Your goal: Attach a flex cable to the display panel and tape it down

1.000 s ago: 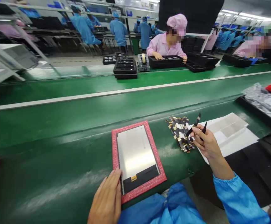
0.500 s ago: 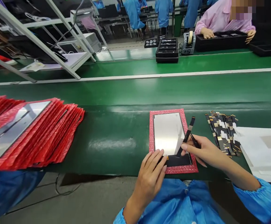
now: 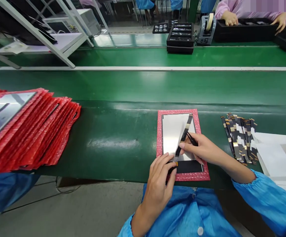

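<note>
A display panel with a silvery back and a black lower band lies on a red bubble-wrap sleeve on the green table. My left hand rests over its lower left corner, fingers bent onto the edge beside a small orange tab. The fingertips partly hide that corner. Between thumb and finger, my right hand pinches a black flex cable with gold-coloured parts, tilted above the panel. Black tweezers are also in that hand. The cable's lower end is close to the left fingertips.
Several more flex cables lie in a pile at the right, beside white sheets. Stacked red sleeves with panels fill the left. Across the table are a metal rack, black trays, a tape dispenser and a person in pink.
My right hand has moved left with the flex cable and tweezers, bringing the cable's lower end nearer the orange tab. My left hand stays at the corner. The camera view has tilted down.
</note>
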`<state>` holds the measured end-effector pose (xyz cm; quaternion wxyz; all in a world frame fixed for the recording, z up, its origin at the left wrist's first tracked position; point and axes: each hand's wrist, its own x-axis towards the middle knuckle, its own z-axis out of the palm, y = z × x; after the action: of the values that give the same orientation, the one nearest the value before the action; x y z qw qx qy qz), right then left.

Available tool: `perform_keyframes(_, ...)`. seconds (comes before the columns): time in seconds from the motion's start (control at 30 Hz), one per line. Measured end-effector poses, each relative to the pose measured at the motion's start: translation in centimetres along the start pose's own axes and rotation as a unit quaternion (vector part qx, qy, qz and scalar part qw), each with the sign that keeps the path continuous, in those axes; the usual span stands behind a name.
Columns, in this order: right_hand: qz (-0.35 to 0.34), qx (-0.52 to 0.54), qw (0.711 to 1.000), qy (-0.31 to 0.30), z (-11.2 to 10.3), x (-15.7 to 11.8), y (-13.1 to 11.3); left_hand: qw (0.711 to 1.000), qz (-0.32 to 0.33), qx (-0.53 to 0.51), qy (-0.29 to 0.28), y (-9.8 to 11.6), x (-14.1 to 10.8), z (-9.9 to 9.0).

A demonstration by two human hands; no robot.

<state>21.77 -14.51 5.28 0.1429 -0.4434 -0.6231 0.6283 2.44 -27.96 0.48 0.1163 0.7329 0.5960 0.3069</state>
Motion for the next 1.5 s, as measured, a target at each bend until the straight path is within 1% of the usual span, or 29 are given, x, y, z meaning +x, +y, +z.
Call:
perform_keyframes(0.1, 0.008, 0.011, 1.000, -0.010, 0.2, 0.1, 0.5, 1.000, 0.006, -0.012, 0.002, -0.1, -0.1, -0.2)
perform_keyframes(0.23, 0.014, 0.021, 0.999, -0.034, 0.6, 0.0, 1.0, 0.999, 0.051, 0.006, 0.007, -0.6, -0.6, -0.7)
perform_keyframes(0.33, 0.017, 0.000, 0.999, -0.051, 1.0, 0.0, 1.1, 0.997, 0.072, 0.010, 0.015, -0.9, -1.0, -0.9)
perform_keyframes(0.47, 0.008, -0.035, 0.998, -0.054, 1.3, 0.1, 1.0, 0.997, 0.073, 0.007, 0.019, -1.2, -1.3, -0.9)
perform_keyframes(0.73, 0.004, -0.066, 0.996, -0.064, 1.4, 0.1, 0.6, 0.997, 0.072, 0.000, 0.025, -1.2, -1.2, -0.8)
perform_keyframes(0.9, 0.013, -0.071, 0.996, -0.060, 1.4, 0.1, 0.4, 0.997, 0.069, -0.003, 0.021, -1.1, -1.1, -0.9)
perform_keyframes(1.27, 0.011, -0.088, 0.995, -0.051, 1.6, 0.2, 0.6, 0.997, 0.069, -0.006, 0.017, -1.2, -1.2, -0.9)
perform_keyframes(1.5, 0.010, -0.091, 0.994, -0.059, 1.6, 0.3, 0.7, 0.998, 0.068, -0.006, 0.016, -1.1, -1.2, -0.9)
